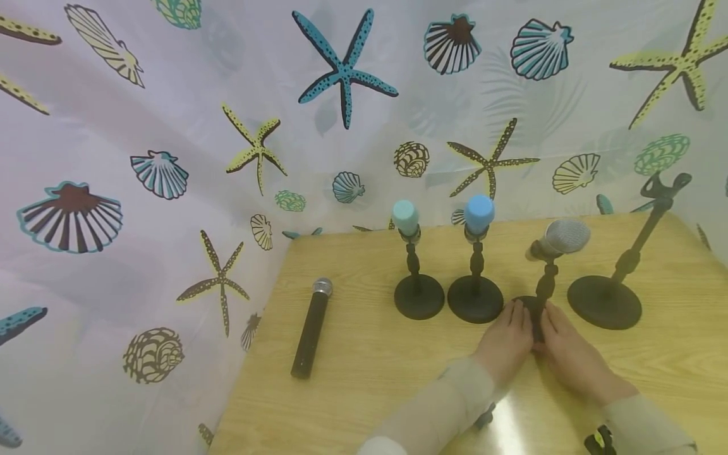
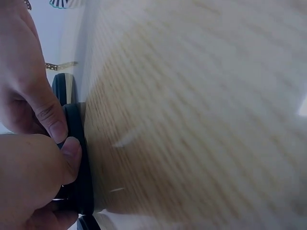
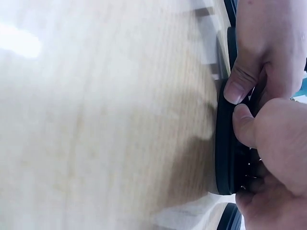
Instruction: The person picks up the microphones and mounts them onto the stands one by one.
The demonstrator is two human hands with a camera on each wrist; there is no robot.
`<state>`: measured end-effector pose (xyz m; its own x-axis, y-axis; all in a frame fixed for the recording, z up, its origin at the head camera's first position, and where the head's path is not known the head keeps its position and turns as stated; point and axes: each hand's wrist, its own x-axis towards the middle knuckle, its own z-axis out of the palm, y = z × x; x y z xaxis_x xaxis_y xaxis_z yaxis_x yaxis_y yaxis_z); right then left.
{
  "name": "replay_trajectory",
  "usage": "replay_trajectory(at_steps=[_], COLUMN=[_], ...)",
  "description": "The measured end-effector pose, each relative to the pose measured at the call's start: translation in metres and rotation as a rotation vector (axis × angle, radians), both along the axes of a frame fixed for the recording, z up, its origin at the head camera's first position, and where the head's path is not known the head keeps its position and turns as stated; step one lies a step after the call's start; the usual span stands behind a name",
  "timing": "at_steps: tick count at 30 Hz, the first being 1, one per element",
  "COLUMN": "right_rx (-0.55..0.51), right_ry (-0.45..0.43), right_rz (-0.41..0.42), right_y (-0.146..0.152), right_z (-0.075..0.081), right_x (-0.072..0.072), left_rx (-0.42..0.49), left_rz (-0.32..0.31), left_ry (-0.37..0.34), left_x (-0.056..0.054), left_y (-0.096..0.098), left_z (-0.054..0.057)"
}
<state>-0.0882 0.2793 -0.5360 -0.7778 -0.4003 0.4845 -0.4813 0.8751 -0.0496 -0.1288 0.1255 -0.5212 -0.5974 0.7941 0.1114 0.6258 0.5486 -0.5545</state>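
Note:
In the head view both hands are at the round black base of a desktop microphone stand (image 1: pixel 547 284). A microphone (image 1: pixel 565 236) with a silver mesh head is tilted in its clip. My left hand (image 1: pixel 508 338) grips the base's left side, and my right hand (image 1: pixel 571 354) its right side. Seen from the left wrist, both thumbs lie close together against the near rim of the base (image 2: pixel 85 167). The right wrist view shows the base (image 3: pixel 224 143) on the table, with fingers bent round its sides. The hands hide much of it.
Left of the hands stand two stands carrying a teal-topped microphone (image 1: pixel 406 218) and a blue-topped microphone (image 1: pixel 479 213). On the right is a stand (image 1: pixel 605 302) with a bare clip. A black microphone (image 1: pixel 310 328) lies farther left on the wooden table (image 1: pixel 364 379). Patterned curtains (image 1: pixel 352 151) enclose the table.

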Motion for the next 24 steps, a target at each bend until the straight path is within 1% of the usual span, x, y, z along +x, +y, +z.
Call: replay_trajectory(at_steps=[3, 5, 6, 9, 11, 13, 16, 19, 20, 22, 24], right_rx=[0.050, 0.074, 0.089, 0.133, 0.155, 0.143, 0.113, 0.086, 0.101, 0.098, 0.081], right_ry=[-0.010, -0.015, -0.013, -0.014, -0.012, -0.035, -0.091, -0.168, -0.176, -0.195, -0.203], right_rz=[-0.011, -0.014, -0.016, -0.020, -0.027, -0.032, -0.042, -0.057, -0.062, -0.071, -0.075], right_y=[0.004, 0.007, 0.008, 0.011, 0.013, 0.014, 0.015, 0.015, 0.015, 0.015, 0.016], right_z=[0.002, 0.004, 0.005, 0.008, 0.011, 0.013, 0.016, 0.019, 0.020, 0.022, 0.022], right_x=[-0.006, -0.009, -0.011, -0.016, -0.019, -0.022, -0.027, -0.030, -0.032, -0.034, -0.038], left_rx=[-0.001, 0.017, 0.030, 0.073, 0.098, 0.124, 0.117, 0.072, 0.052, 0.035, 0.029], left_rz=[0.008, 0.011, 0.014, 0.037, 0.055, 0.066, 0.081, 0.116, 0.131, 0.152, 0.165], left_ry=[0.006, 0.009, 0.014, -0.001, -0.004, 0.001, 0.014, -0.017, -0.034, -0.051, -0.046], left_x=[-0.006, -0.010, -0.012, -0.018, -0.021, -0.023, -0.027, -0.030, -0.031, -0.032, -0.034], left_y=[0.006, 0.010, 0.012, 0.016, 0.019, 0.021, 0.025, 0.029, 0.029, 0.032, 0.033], left_z=[-0.001, -0.004, -0.007, -0.011, -0.011, -0.009, -0.008, -0.004, -0.002, 0.000, 0.001])
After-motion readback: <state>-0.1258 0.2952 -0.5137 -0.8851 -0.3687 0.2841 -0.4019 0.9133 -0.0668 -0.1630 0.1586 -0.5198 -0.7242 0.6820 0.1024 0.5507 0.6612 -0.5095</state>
